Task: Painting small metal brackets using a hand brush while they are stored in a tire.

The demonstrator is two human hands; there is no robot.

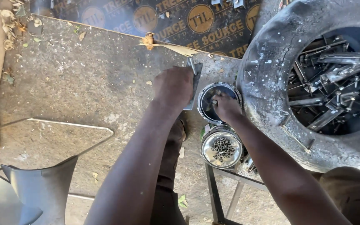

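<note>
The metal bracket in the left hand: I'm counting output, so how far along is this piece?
Done: nothing finished shows. In hand: the left hand grips the metal bracket while the right hand reaches into the dark tin. Left: many parts in the tyre, nuts in the shiny tin.

Your left hand [173, 86] is closed around a flat grey metal bracket [195, 79], which stands nearly upright with its top end sticking out above your knuckles, just left of the upper tin. Your right hand [226, 107] dips its fingertips into that round tin [218, 101], an open shiny-rimmed can with a dark inside, sitting on the concrete floor beside the big tyre. Just below it, touching or almost so, a second round tin [221, 146] holds a heap of small dark nuts.
</note>
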